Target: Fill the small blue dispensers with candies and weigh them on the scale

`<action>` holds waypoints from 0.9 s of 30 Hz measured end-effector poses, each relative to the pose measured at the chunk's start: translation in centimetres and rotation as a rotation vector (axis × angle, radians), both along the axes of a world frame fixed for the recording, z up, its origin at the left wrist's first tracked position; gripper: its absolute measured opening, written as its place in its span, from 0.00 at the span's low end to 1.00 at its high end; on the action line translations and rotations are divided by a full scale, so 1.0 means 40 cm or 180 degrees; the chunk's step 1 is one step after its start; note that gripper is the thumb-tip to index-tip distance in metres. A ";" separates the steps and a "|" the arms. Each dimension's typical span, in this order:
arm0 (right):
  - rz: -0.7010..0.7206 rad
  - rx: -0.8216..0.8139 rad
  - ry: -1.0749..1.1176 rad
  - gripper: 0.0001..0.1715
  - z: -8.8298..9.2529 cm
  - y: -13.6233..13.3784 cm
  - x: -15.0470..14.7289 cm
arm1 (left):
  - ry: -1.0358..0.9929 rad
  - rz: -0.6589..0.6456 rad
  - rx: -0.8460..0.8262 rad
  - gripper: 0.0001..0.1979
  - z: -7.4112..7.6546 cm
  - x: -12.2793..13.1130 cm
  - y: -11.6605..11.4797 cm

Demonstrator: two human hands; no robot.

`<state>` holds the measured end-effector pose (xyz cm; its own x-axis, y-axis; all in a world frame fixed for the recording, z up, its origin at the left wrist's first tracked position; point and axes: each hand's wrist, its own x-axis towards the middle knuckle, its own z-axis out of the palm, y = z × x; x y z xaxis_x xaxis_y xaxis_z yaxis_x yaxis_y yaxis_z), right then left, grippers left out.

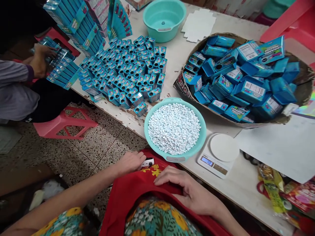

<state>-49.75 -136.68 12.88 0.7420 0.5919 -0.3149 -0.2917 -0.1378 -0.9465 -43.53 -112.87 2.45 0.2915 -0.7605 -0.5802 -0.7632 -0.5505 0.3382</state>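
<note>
My left hand point(130, 162) is closed around a small white device point(148, 162) with a dark button, over the lap near the table edge. Over the red apron point(120, 190) lies my right hand point(185, 188), its fingers loosely stretched on the cloth and nothing visible in them; the thumb is partly hidden. Just beyond both hands stands a turquoise basin point(175, 158) full of small white and pale blue candies point(174, 127). To its right is a white kitchen scale point(223, 147) with a lit display and a bare pan. Neither hand touches the basin or scale.
Many small blue boxes point(125, 72) stand on the table point(169, 75). A carton point(182, 87) of larger blue boxes point(253, 88) is at right. Behind are another turquoise basin point(150, 26) and white card point(199, 24). At left, a co-worker's hand point(44, 50) touches blue packs, above a pink stool point(64, 123).
</note>
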 end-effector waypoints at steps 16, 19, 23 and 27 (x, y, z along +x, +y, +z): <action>-0.0142 -0.0302 -0.0021 0.17 -0.032 0.035 -0.007 | -0.0362 -0.0187 -0.0344 0.06 -0.029 -0.019 0.080; -0.0090 -0.0330 -0.0058 0.18 -0.030 0.041 -0.006 | -0.0416 -0.0162 -0.0358 0.06 -0.010 -0.017 0.109; -0.0048 -0.0327 -0.0110 0.18 -0.029 0.044 -0.002 | -0.0411 -0.0065 -0.0326 0.06 0.014 -0.020 0.130; -0.0063 -0.0318 -0.0095 0.19 -0.038 0.046 -0.003 | -0.0365 -0.0076 -0.0149 0.06 0.024 -0.023 0.131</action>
<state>-49.88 -134.83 11.37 0.7632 0.5437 -0.3492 -0.2672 -0.2265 -0.9366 -44.46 -107.62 3.41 0.3354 -0.7935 -0.5079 -0.8110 -0.5175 0.2729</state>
